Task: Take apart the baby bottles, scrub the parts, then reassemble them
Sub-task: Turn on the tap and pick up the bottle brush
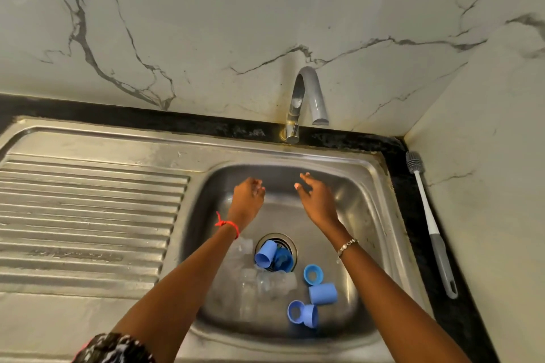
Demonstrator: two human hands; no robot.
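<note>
One view only, worn on the head, looking steeply down and forward over the sink [368,174] from close above. The basin fills the lower middle, the ribbed drainboard [88,215] runs off left, the tap [306,97] stands ahead, and the marble wall [206,23] fills the top. Both forearms reach in from the bottom edge.

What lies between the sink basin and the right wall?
In the head view, a black counter strip with the bottle brush lying on it, between basin and wall.
</note>
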